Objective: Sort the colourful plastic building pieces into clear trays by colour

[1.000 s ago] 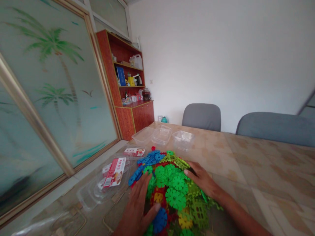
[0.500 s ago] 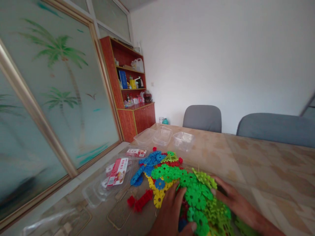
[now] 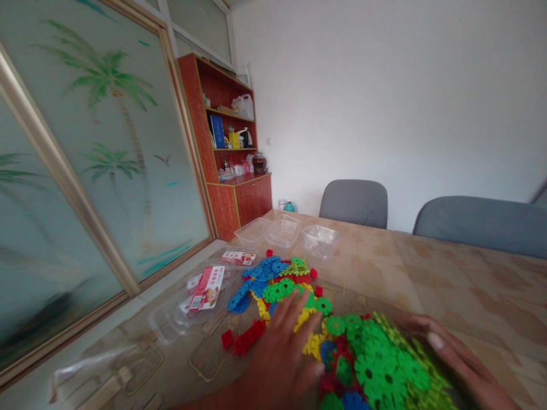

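My left hand [image 3: 284, 347] hovers over or rests on the pile's left side, fingers spread, with nothing visibly gripped. Under its fingertips are green snowflake discs [image 3: 280, 289] and yellow discs [image 3: 314, 345]. My right hand [image 3: 459, 356] lies at the right side of the pile, fingers stretched out along the light-green interlocking pieces [image 3: 429, 370]. A heap of green discs [image 3: 384, 364] sits between the hands, with red and blue pieces at its left edge. Blue discs [image 3: 265, 270] cluster at the far side. Left of my left hand lies a red block strip [image 3: 250, 337].
Clear plastic tubs [image 3: 321, 241] stand at the table's far end. Plastic lids with a red-and-white label [image 3: 207, 288] lie on the left. Grey chairs [image 3: 354, 203] line the far side, and a wooden shelf cabinet [image 3: 241, 199] stands beyond the table.
The green heap has shifted right and nearer, and my right hand has moved right with it. My left hand has moved left, its fingers now spread over the yellow and green discs.
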A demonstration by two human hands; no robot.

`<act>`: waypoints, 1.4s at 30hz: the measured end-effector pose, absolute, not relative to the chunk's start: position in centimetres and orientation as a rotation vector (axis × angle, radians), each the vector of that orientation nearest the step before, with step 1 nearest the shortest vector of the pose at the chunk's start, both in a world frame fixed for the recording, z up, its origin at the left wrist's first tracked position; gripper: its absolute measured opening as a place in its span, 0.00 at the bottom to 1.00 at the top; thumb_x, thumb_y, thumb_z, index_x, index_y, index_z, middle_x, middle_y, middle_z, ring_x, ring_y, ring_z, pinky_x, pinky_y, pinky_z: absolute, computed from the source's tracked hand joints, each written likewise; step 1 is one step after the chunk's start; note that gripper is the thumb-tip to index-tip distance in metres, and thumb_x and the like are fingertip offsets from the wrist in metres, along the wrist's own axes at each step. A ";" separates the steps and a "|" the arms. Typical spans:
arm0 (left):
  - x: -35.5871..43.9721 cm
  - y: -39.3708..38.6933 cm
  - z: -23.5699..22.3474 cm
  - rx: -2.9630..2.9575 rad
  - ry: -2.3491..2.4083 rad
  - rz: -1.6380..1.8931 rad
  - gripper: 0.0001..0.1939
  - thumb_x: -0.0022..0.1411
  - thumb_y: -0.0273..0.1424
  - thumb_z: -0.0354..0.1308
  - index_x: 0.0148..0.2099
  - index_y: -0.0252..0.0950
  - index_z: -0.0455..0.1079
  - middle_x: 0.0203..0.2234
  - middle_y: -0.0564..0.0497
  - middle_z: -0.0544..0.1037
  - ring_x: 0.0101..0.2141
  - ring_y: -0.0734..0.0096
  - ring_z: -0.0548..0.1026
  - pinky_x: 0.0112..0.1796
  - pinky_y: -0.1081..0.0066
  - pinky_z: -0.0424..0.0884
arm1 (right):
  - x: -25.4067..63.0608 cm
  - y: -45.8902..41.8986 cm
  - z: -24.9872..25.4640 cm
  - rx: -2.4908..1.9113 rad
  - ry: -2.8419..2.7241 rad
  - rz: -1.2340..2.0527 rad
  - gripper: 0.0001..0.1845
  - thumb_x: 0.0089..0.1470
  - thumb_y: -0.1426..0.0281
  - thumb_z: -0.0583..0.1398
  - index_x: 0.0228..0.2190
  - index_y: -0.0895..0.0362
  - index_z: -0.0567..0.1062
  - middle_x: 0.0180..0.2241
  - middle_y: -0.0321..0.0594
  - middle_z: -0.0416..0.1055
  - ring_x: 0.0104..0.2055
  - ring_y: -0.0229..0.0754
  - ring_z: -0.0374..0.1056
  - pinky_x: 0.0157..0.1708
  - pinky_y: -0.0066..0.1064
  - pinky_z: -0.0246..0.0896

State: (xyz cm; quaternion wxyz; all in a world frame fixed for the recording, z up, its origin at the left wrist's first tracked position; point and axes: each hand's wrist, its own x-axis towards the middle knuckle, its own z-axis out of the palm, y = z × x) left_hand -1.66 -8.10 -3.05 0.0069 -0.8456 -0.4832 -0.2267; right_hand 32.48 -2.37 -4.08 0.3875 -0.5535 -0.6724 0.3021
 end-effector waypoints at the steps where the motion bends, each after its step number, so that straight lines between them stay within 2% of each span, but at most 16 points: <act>1: -3.5 -8.1 -3.0 -2.495 -1.626 -0.703 0.29 0.67 0.39 0.49 0.67 0.43 0.48 0.67 0.47 0.43 0.64 0.48 0.44 0.58 0.46 0.53 | 32.3 -2.4 -4.3 -1.399 -1.707 0.860 0.29 0.51 0.45 0.53 0.43 0.50 0.78 0.51 0.41 0.72 0.54 0.56 0.67 0.51 0.42 0.66; 4: -8.1 -7.7 -3.8 -2.205 -1.861 -0.642 0.28 0.67 0.37 0.48 0.66 0.35 0.51 0.66 0.40 0.49 0.64 0.49 0.47 0.58 0.47 0.56 | 32.3 -2.4 -5.5 -1.410 -1.622 1.057 0.29 0.52 0.46 0.52 0.45 0.50 0.78 0.54 0.39 0.70 0.57 0.56 0.63 0.52 0.43 0.65; 6: -9.7 -7.2 -4.7 -2.174 -1.931 -0.593 0.29 0.67 0.40 0.48 0.65 0.31 0.53 0.64 0.37 0.52 0.63 0.49 0.51 0.57 0.49 0.57 | 32.4 -2.3 -6.1 -1.421 -1.589 1.066 0.29 0.53 0.45 0.52 0.44 0.50 0.78 0.52 0.40 0.71 0.56 0.57 0.64 0.52 0.44 0.65; 9: -10.1 -6.9 -5.5 -2.214 -1.995 -0.538 0.31 0.65 0.43 0.50 0.65 0.31 0.55 0.63 0.34 0.54 0.62 0.48 0.55 0.56 0.49 0.60 | 32.3 -2.2 -5.7 -1.430 -1.616 0.972 0.30 0.51 0.45 0.51 0.41 0.50 0.80 0.48 0.42 0.75 0.53 0.58 0.67 0.53 0.45 0.63; 15: -7.2 -8.2 -4.8 -2.370 -1.970 -0.653 0.29 0.65 0.39 0.51 0.65 0.36 0.54 0.62 0.40 0.58 0.60 0.55 0.59 0.56 0.55 0.62 | 31.5 -2.2 -3.7 -1.483 -1.694 0.814 0.28 0.46 0.44 0.54 0.33 0.50 0.82 0.43 0.42 0.78 0.50 0.60 0.70 0.53 0.45 0.64; 19: -5.9 -8.5 -3.6 -2.550 -1.827 -0.724 0.27 0.64 0.37 0.52 0.64 0.39 0.55 0.61 0.45 0.62 0.59 0.60 0.63 0.56 0.61 0.64 | 31.3 -2.1 -4.1 -1.430 -1.688 0.875 0.27 0.49 0.45 0.55 0.35 0.50 0.81 0.44 0.41 0.77 0.50 0.59 0.69 0.55 0.44 0.61; 21: -6.2 -7.6 -3.3 -2.467 -1.832 -0.767 0.24 0.65 0.34 0.50 0.63 0.39 0.58 0.59 0.45 0.64 0.58 0.60 0.64 0.57 0.59 0.63 | 31.3 -2.1 -4.4 -1.408 -1.685 0.891 0.27 0.50 0.45 0.55 0.36 0.51 0.81 0.45 0.41 0.77 0.50 0.59 0.69 0.56 0.44 0.60; 25: -8.2 -4.9 -4.5 -2.199 -1.975 -0.710 0.25 0.66 0.37 0.48 0.62 0.30 0.59 0.61 0.36 0.60 0.61 0.49 0.58 0.57 0.48 0.58 | 31.2 -2.1 -4.5 -1.390 -1.699 0.892 0.28 0.49 0.44 0.55 0.37 0.51 0.81 0.45 0.42 0.77 0.50 0.59 0.70 0.54 0.44 0.63; 28: -9.0 -3.9 -5.8 -2.166 -2.086 -0.626 0.29 0.66 0.41 0.48 0.62 0.26 0.58 0.61 0.31 0.58 0.61 0.44 0.55 0.56 0.45 0.57 | 31.4 -2.0 -4.6 -1.387 -1.695 0.885 0.28 0.49 0.44 0.55 0.37 0.51 0.81 0.45 0.42 0.77 0.49 0.59 0.70 0.52 0.43 0.66; 31: -8.2 -4.6 -5.9 -2.247 -2.098 -0.650 0.28 0.67 0.41 0.46 0.63 0.28 0.57 0.62 0.34 0.57 0.62 0.49 0.55 0.58 0.48 0.56 | 31.6 -1.8 -4.8 -1.391 -1.728 0.858 0.29 0.49 0.43 0.55 0.37 0.52 0.81 0.45 0.43 0.76 0.50 0.59 0.70 0.52 0.42 0.66; 34: -6.5 -6.0 -5.2 -2.471 -1.965 -0.736 0.28 0.68 0.42 0.46 0.65 0.34 0.53 0.64 0.40 0.55 0.62 0.56 0.54 0.59 0.55 0.56 | 31.9 -1.7 -4.8 -1.414 -1.767 0.825 0.30 0.50 0.44 0.54 0.39 0.53 0.81 0.46 0.43 0.76 0.51 0.58 0.69 0.53 0.41 0.64; 37: -5.4 -6.3 -4.5 -2.597 -1.896 -0.775 0.29 0.68 0.43 0.46 0.66 0.39 0.50 0.65 0.44 0.52 0.63 0.59 0.52 0.60 0.58 0.55 | 31.8 -1.8 -4.4 -1.434 -1.789 0.800 0.30 0.50 0.45 0.54 0.39 0.54 0.80 0.46 0.43 0.76 0.51 0.57 0.69 0.53 0.40 0.64; 42: -6.7 -3.6 -3.2 -2.280 -2.164 -0.702 0.29 0.69 0.41 0.42 0.65 0.29 0.52 0.65 0.37 0.50 0.64 0.56 0.48 0.61 0.56 0.49 | 31.5 -2.0 -4.0 -1.422 -1.812 0.778 0.30 0.51 0.45 0.54 0.39 0.54 0.80 0.46 0.42 0.76 0.50 0.57 0.70 0.50 0.38 0.68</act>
